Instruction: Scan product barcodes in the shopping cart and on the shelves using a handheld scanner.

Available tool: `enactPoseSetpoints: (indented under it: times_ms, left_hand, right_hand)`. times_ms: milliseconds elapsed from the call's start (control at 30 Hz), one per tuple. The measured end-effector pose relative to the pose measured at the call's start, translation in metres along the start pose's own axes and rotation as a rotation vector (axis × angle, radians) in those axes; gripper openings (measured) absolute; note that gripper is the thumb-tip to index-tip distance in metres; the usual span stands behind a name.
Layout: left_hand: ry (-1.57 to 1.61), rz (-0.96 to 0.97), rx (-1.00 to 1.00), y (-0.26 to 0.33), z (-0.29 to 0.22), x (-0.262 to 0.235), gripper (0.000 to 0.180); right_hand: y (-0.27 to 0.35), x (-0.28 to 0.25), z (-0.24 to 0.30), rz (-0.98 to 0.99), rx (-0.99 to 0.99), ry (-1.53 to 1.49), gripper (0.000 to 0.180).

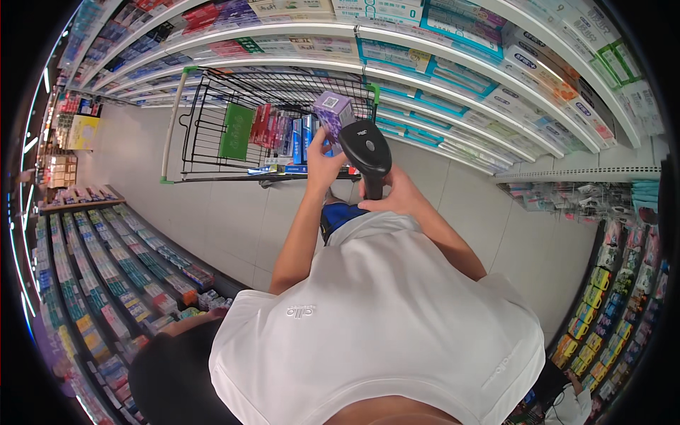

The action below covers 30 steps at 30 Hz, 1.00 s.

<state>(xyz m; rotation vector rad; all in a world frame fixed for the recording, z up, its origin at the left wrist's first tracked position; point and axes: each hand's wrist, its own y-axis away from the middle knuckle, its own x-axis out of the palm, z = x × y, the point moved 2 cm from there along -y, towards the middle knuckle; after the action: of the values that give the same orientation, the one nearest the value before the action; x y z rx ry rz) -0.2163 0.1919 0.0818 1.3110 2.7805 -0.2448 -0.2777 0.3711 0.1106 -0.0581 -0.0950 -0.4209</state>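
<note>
My left hand (324, 164) is closed around a purple box (333, 106) with a square code printed on its top end, held up in front of me. In my right hand (398, 195) is a black handheld barcode scanner (366, 150), gripped by its handle. The scanner's head sits just right of the box and overlaps its lower edge. Beyond both hands stands a wire shopping cart (202, 134) holding red boxes (263, 127), blue boxes (297, 138) and other packages. A green panel (236, 132) hangs on the cart's left part.
Long shelves (453, 92) of boxed goods run along the far side behind the cart. At left, a slanted rack (120, 262) carries rows of small packages. Hanging packs (591, 312) fill a display at right. Pale floor tiles (234, 219) lie between. Another person (570, 400) is at the lower right.
</note>
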Motion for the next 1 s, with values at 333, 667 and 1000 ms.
enactPoseSetpoints:
  times_ms: [333, 667, 1000]
  left_hand:
    - [-0.103, 0.050, -0.096, 0.017, -0.011, 0.031, 0.047]
    - [-0.098, 0.017, -0.090, 0.022, -0.013, 0.048, 0.038]
    - [-0.085, 0.157, -0.090, 0.019, -0.013, 0.069, 0.038]
  right_hand:
    - [0.022, -0.027, -0.006, 0.014, -0.027, 0.057, 0.062]
    - [0.030, -0.040, -0.003, -0.033, -0.034, -0.090, 0.070]
    - [0.043, -0.055, -0.002, -0.088, -0.016, -0.024, 0.071]
